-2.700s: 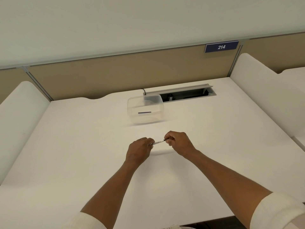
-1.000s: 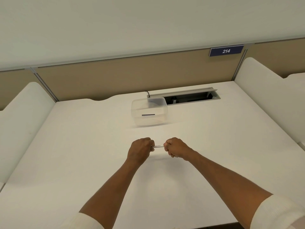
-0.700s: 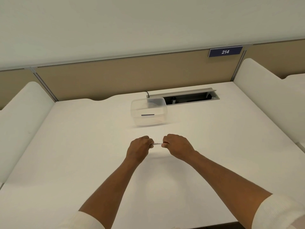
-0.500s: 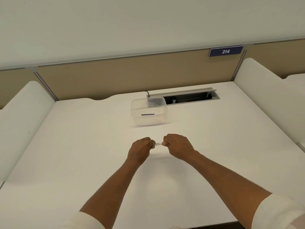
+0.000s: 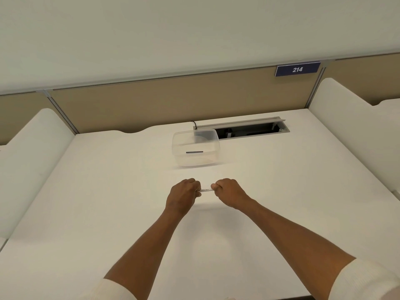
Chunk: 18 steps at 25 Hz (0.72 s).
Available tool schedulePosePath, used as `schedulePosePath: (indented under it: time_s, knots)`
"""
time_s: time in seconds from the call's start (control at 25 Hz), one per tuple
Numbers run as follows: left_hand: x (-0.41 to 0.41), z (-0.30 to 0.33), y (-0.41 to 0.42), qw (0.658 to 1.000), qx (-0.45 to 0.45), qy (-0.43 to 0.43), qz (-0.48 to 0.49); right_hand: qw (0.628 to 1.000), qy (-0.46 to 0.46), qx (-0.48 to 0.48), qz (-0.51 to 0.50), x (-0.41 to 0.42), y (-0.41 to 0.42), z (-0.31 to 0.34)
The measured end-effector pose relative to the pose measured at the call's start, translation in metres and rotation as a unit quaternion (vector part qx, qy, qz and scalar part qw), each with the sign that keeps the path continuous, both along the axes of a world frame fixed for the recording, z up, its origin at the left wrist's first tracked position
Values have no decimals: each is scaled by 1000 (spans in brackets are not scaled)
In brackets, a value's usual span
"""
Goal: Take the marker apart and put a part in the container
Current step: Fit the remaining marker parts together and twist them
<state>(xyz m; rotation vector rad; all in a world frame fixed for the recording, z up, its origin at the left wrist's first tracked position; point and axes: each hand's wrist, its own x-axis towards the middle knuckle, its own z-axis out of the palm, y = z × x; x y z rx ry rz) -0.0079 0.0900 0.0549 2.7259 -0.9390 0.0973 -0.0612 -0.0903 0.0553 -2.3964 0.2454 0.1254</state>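
Observation:
A thin white marker (image 5: 205, 190) lies level between my two fists, just above the white desk. My left hand (image 5: 183, 195) is shut around its left end. My right hand (image 5: 229, 192) is shut around its right end. Only a short stretch of the barrel shows between them; both ends are hidden in the fists. Farther back, past my hands, stands a clear plastic container (image 5: 195, 150), open at the top, with a small dark strip (image 5: 194, 152) showing inside it.
A cable slot (image 5: 244, 128) with a raised metal flap is cut into the desk behind the container. White side dividers (image 5: 355, 131) rise left and right, a tan back panel carries a blue sign 214 (image 5: 297, 69).
Both hands stayed shut on the marker. They have drifted slightly apart, so a bit more of the barrel shows than half a second ago. The container has not moved.

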Motion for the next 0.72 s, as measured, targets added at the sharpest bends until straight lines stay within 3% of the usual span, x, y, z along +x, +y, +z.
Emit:
schedulePosePath:
  time_s: [0.16, 0.48, 0.72]
  knots:
    - [5, 4, -2, 1000, 8, 2, -11, 1000, -20, -3, 1, -1, -4, 1]
    - [6, 3, -4, 1000, -8, 20, -15, 973, -130, -180, 69, 3, -15, 9]
    - [6, 1, -3, 998, -14, 57, -6, 997, -17, -73, -6, 3, -5, 6]
